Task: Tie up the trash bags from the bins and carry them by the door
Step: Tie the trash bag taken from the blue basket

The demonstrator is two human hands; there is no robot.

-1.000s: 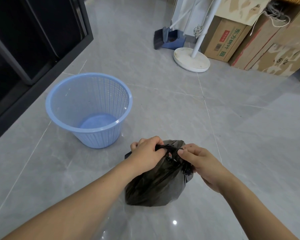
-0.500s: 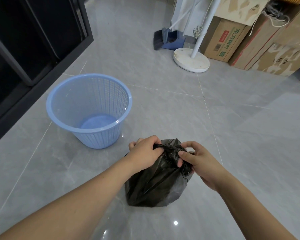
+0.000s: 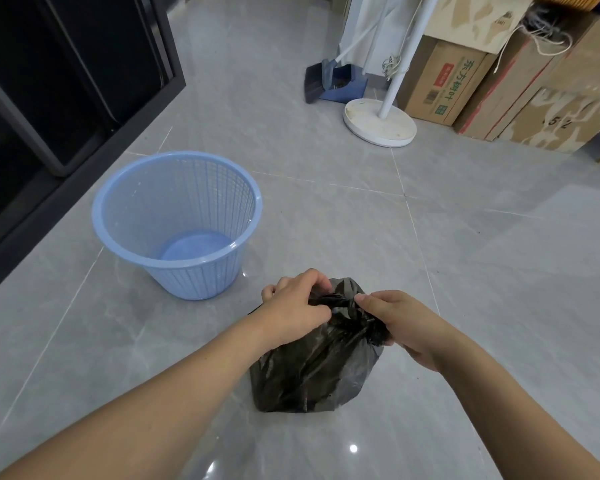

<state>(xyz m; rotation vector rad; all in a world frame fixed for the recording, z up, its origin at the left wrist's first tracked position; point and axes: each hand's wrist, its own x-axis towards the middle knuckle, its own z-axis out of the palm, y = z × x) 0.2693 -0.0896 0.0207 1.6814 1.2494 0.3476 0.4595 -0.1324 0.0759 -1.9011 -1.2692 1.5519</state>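
The black trash bag (image 3: 312, 368) sits on the grey tiled floor (image 3: 482, 271), low in the middle of the view, its body bulging and its top gathered into twisted strands. The left hand (image 3: 297, 311) grips one strand, fingers curled tight round the plastic and thumb pressed on top. The right hand (image 3: 400, 322) pinches the other strand between thumb and forefinger, with the remaining fingers curled round the bunched neck of the bag. Between the two hands a short twisted length of plastic runs nearly level. Whether a knot is closed there cannot be told. Just beyond the bag, to the left, stands a light blue mesh bin (image 3: 177, 223), upright, with no liner inside and its solid bottom showing. It stands near the bag but apart from it. Along the left edge runs a dark cabinet (image 3: 66, 81). Further back are a white stand (image 3: 380, 121) with a round base, a blue dustpan with a brush (image 3: 329, 79), and stacked cardboard boxes (image 3: 520, 88) at the right.
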